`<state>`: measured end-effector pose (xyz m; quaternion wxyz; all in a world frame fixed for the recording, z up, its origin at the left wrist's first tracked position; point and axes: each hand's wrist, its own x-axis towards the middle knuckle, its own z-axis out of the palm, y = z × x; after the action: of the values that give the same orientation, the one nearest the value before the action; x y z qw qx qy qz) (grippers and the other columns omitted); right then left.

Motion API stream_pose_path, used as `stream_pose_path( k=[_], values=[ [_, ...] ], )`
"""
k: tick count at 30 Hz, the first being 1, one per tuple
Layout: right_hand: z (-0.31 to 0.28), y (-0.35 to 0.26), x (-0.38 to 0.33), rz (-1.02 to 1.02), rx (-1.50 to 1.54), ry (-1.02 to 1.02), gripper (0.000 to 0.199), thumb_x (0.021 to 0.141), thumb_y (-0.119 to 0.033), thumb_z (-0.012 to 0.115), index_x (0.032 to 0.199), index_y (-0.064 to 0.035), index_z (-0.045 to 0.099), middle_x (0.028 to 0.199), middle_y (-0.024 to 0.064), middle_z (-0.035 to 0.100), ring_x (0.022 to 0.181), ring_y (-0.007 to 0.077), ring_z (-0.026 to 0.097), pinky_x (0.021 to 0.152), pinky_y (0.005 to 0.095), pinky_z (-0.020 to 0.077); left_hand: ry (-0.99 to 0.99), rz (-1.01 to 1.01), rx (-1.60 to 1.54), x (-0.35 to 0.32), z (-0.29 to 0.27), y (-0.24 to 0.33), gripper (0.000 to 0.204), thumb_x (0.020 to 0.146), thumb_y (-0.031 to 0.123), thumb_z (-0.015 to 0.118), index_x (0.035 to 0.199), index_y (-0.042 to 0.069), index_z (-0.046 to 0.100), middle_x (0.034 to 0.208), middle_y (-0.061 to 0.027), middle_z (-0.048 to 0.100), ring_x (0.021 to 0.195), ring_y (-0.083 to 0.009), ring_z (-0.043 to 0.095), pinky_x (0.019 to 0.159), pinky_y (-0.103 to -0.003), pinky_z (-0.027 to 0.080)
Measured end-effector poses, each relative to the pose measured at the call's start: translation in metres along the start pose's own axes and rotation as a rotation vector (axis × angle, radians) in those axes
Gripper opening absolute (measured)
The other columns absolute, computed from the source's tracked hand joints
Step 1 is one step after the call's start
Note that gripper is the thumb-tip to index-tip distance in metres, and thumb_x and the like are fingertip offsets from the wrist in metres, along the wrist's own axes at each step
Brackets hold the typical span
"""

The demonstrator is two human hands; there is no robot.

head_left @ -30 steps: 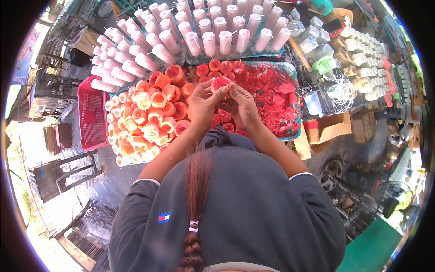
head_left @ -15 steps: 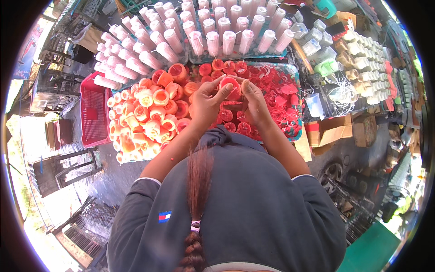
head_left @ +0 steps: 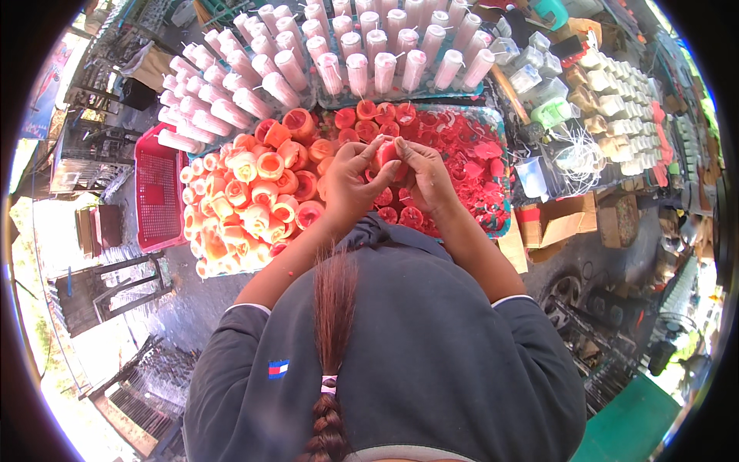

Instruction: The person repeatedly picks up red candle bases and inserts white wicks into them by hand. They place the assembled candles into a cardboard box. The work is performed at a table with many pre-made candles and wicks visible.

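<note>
A small red wax candle (head_left: 389, 156) is held between both hands in front of my chest, above the tray of red wax pieces. The fingers and thumb of my left hand (head_left: 352, 185) close around its left side. My right hand (head_left: 431, 182) pinches it from the right, thumb and fingertips near its upper edge. Fingers cover much of the candle. Just beyond and below the hands stand several red candles (head_left: 365, 110) with wicks. Loose red wax petals (head_left: 483, 150) lie to the right. Hollow orange rose-shaped wax cups (head_left: 270, 165) are heaped at the left.
Tall pale pink pillar candles (head_left: 357, 75) stand in rows at the back. A red plastic basket (head_left: 160, 189) sits far left. On the right are white wick strings (head_left: 581, 164), clear plastic cups (head_left: 526, 79), pale moulded pieces (head_left: 612, 105) and an open cardboard box (head_left: 558, 223).
The candle has turned from showing its round face to showing more of its side. My right fingers have shifted inward across its edge, and my left fingers have changed their hold.
</note>
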<state>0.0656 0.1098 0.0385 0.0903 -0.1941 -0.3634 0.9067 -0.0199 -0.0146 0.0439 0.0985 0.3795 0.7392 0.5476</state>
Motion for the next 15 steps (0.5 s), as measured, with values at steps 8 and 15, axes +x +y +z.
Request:
stream_pose_path(
  k=[8, 15],
  values=[
    [-0.019, 0.011, 0.011, -0.155, -0.185, 0.012, 0.026, 0.095, -0.024, 0.052, 0.101, -0.0012, 0.063, 0.086, 0.0027, 0.064, 0.078, 0.0081, 0.059, 0.066, 0.0267, 0.0529, -0.046, 0.105, 0.071, -0.001, -0.004, 0.009, 0.039, 0.077, 0.009, 0.071, 0.114, 0.003, 0.063, 0.089, -0.0028, 0.059, 0.075, -0.0086, 0.055, 0.068, -0.023, 0.046],
    [0.016, -0.007, -0.004, -0.126, -0.164, 0.039, 0.033, 0.091, -0.020, 0.059, 0.118, -0.0016, 0.058, 0.102, 0.0052, 0.064, 0.090, 0.0093, 0.060, 0.076, 0.0231, 0.0516, -0.021, -0.388, -0.797, 0.008, 0.002, 0.002, 0.051, 0.081, 0.019, 0.071, 0.124, -0.001, 0.053, 0.106, -0.0041, 0.059, 0.097, -0.0124, 0.056, 0.085, -0.027, 0.045]
  ],
)
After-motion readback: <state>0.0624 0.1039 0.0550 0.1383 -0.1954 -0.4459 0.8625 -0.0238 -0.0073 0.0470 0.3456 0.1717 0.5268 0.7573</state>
